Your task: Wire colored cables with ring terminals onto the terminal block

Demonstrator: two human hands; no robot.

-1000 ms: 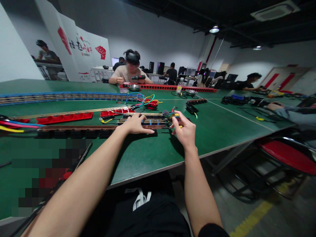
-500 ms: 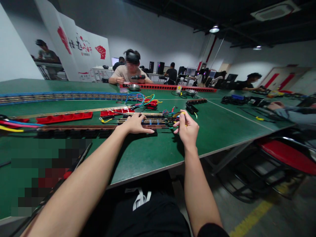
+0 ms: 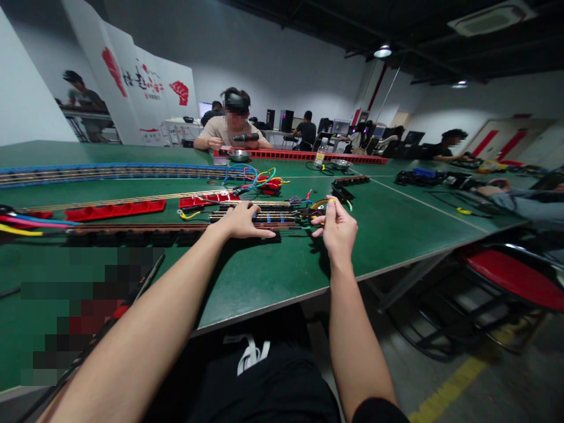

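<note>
The black rail assembly (image 3: 275, 218), banded blue and lined with thin copper-coloured rods, lies on the green table (image 3: 273, 276), its three-o'clock end bristling with coloured wires. The left hand (image 3: 241, 222) presses on it, fingers spread wide; the right hand (image 3: 338, 226) pinches a yellow wire (image 3: 324, 204) there, thumb against forefinger. From the left hand, one round silver metal bowl (image 3: 239, 156) sits at twelve o'clock, another (image 3: 341, 165) at two—contents too small to tell—near a clear plastic bottle (image 3: 320, 155).
</note>
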